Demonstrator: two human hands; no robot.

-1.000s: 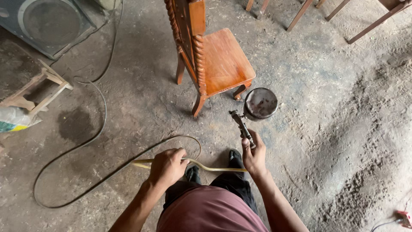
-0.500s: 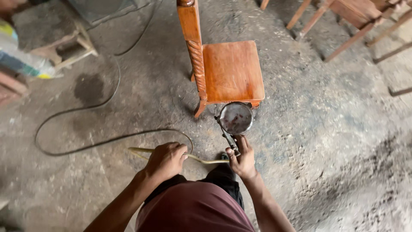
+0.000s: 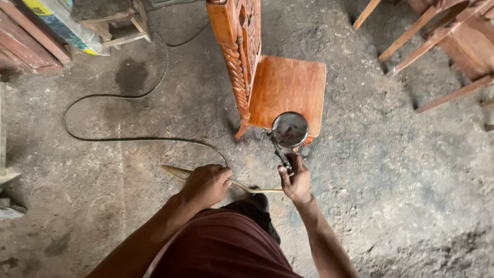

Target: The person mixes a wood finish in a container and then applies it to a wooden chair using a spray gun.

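My right hand (image 3: pixel 296 181) grips the handle of a spray gun (image 3: pixel 288 135) whose round metal cup is held just in front of a reddish wooden chair (image 3: pixel 285 87). The chair has a carved, twisted back post and a flat seat, and it stands on the concrete floor. My left hand (image 3: pixel 206 184) is closed around a pale yellowish hose (image 3: pixel 175 172) that runs from the left to the gun. A black cable (image 3: pixel 118 138) joins the hose near my left hand and loops away over the floor to the upper left.
More reddish wooden chair legs (image 3: pixel 437 46) lie at the upper right. A small wooden stool (image 3: pixel 116 25) and stacked boards (image 3: pixel 31 41) are at the upper left. A dark stain (image 3: pixel 131 74) marks the dusty floor.
The view has moved closer to the chair. My right hand has carried the spray gun forward and up to the chair seat's front edge. My left hand keeps its hold on the hose.
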